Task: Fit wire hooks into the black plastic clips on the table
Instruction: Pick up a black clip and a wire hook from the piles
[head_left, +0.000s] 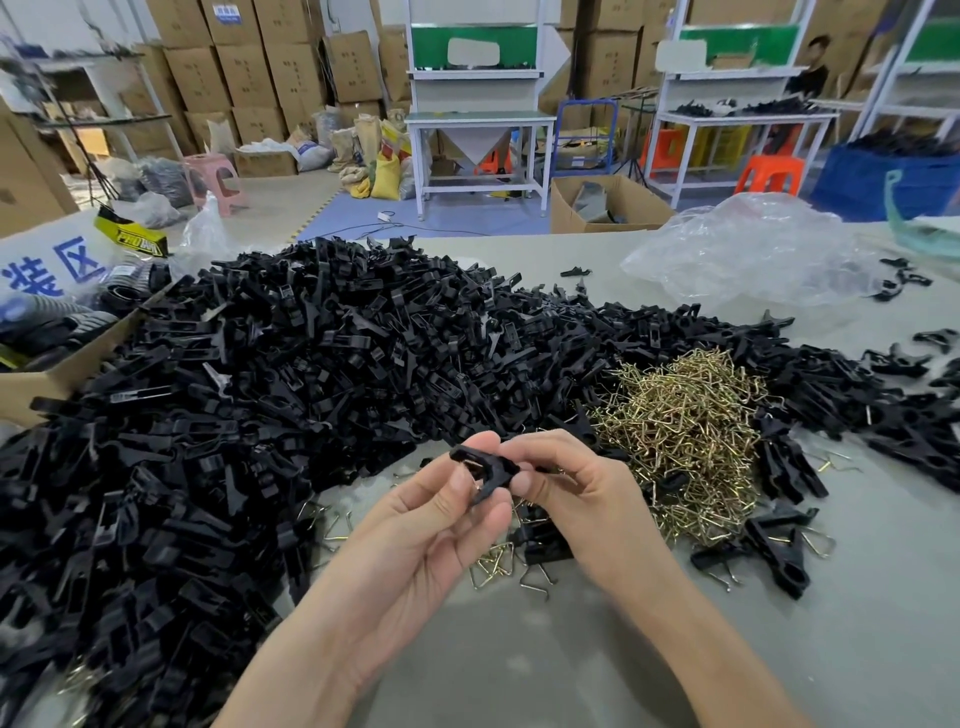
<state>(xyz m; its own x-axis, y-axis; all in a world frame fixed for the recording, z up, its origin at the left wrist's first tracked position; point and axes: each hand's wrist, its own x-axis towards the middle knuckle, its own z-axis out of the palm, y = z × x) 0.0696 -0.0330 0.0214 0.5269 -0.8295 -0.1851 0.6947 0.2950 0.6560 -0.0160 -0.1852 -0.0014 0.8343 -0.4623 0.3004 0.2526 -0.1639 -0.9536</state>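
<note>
A black plastic clip (491, 470) is held above the table between both hands, with a bit of metal wire showing inside it. My left hand (431, 525) pinches its left end with thumb and fingers. My right hand (576, 488) pinches its right end. A huge heap of black clips (270, 395) covers the left and middle of the table. A tangle of brass-coloured wire hooks (685, 431) lies to the right of my hands. A few loose hooks (493, 564) lie under my hands.
A cardboard box (57, 369) sits at the left edge. Crumpled clear plastic (748, 254) lies at the back right. Scattered clips (779, 551) lie to the right. The grey table (571, 665) shows bare near me. Workbenches and stacked cartons stand beyond.
</note>
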